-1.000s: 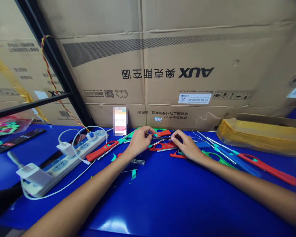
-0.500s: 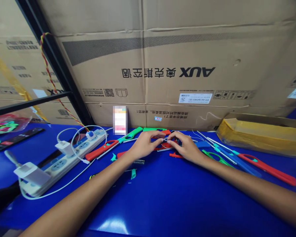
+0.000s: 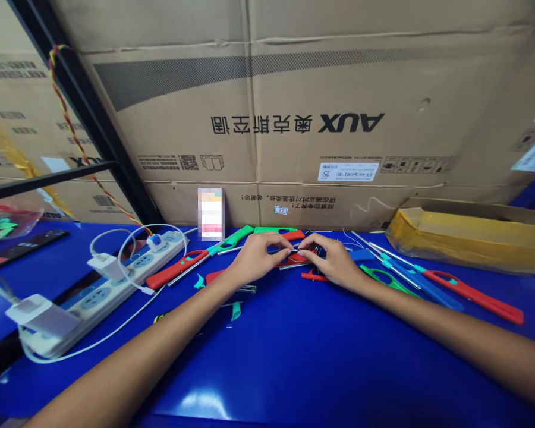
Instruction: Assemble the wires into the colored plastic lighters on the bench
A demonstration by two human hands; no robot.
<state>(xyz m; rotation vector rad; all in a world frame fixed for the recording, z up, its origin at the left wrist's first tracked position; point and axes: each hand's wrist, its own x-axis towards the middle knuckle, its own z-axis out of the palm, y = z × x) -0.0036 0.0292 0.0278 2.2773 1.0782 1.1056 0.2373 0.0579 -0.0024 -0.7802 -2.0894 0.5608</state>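
Since the earliest frame, the left hand (image 3: pixel 259 255) and right hand (image 3: pixel 335 260) have drawn together, narrowing the gap between their fingertips. The thumb and forefinger of each pinch a thin wire (image 3: pixel 296 250), held between the two hands above the far part of the blue tabletop (image 3: pixel 321 356); the exact contact is too small to resolve. Just below it lies a red lighter handle (image 3: pixel 293 261), partly hidden by the fingers. Beyond the left hand lie a green long-nosed lighter (image 3: pixel 237 238) and, farther left, a red long-nosed lighter (image 3: pixel 159 279). A green lighter handle (image 3: pixel 383 277) lies beside the right wrist, with a blue lighter handle (image 3: pixel 437 290) farther right. Outermost are a white power strip (image 3: pixel 91 299) at left, a phone (image 3: pixel 211 215) upright before the printed cardboard panel (image 3: pixel 294 83), and a yellow-taped carton (image 3: pixel 459 242) at right.
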